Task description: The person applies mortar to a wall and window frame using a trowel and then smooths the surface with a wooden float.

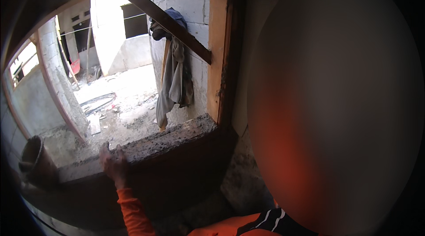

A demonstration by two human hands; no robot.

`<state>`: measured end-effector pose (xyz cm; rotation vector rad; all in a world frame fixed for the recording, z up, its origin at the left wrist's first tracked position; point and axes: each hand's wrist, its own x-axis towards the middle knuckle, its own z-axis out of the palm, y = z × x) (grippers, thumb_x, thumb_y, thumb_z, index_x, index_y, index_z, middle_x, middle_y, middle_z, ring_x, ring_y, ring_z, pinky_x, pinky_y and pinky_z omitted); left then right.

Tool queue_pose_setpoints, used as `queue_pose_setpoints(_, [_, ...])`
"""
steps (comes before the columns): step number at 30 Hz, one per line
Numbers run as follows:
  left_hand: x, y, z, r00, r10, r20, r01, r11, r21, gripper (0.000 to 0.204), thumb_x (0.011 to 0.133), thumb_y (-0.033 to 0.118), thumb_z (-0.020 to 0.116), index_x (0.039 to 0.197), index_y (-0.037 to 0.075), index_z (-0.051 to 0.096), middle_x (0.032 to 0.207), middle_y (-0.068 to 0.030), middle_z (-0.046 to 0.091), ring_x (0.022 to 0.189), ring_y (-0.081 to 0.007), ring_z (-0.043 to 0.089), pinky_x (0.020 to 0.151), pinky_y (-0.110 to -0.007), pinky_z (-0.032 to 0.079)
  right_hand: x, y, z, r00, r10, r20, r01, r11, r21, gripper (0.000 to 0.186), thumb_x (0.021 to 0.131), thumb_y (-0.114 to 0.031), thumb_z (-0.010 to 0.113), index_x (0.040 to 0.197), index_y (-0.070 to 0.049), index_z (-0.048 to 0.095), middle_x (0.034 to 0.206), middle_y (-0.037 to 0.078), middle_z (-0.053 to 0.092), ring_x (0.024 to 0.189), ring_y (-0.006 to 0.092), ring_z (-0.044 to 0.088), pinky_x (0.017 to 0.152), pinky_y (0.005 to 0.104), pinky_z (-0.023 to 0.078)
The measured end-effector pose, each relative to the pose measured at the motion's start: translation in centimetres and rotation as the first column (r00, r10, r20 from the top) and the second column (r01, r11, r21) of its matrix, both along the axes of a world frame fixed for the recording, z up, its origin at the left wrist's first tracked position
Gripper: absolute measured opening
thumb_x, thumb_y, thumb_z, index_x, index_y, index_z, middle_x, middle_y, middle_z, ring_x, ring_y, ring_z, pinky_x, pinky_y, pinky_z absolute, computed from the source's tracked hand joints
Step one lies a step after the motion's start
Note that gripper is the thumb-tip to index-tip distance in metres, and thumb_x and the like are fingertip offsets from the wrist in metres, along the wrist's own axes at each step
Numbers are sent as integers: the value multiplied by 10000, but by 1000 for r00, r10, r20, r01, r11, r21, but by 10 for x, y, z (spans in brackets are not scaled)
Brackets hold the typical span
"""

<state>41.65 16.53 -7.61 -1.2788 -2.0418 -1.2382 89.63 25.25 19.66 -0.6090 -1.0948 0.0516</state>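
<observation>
My left hand point(114, 164) comes up from an orange sleeve and rests at the near edge of the window sill point(172, 140). Its fingers look apart and slightly bent, and I see nothing held in them. Rough grey mortar or grit covers the top of the sill. To the left of the hand, a dark bucket point(37, 158) stands tilted at the sill's end. My right hand cannot be made out. A large blurred patch with an orange smear hides the right side.
A slanted wooden brace point(164, 21) crosses the opening to the wooden frame post point(218, 54). Grey clothing point(171, 81) hangs against a block wall point(195, 1) beyond. Outside, a coiled dark hose point(99, 101) lies on littered ground. Orange cloth with black and white stripes point(265, 220) shows below.
</observation>
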Motion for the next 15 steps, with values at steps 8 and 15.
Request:
queue_pose_setpoints(8, [-2, 4, -3, 999, 38, -37, -36, 998, 59, 407, 849, 269, 654, 1196, 63, 599, 1222, -172, 592, 1171, -337, 535, 1004, -416, 406, 8, 9, -4, 1000, 8, -21, -8, 1000, 6, 408, 1020, -264, 385, 1275, 40, 482, 1133, 95, 567, 1008, 178, 553, 921, 298, 436])
queue_pose_setpoints(15, [3, 1, 1, 999, -18, -31, 20, 999, 42, 418, 855, 290, 650, 1202, 64, 598, 1232, -161, 594, 1166, -334, 539, 1000, -420, 408, 14, 15, -18, 998, 41, -52, -41, 999, -2, 413, 1030, -269, 359, 1282, 36, 476, 1158, 96, 557, 1027, 177, 541, 939, 299, 425])
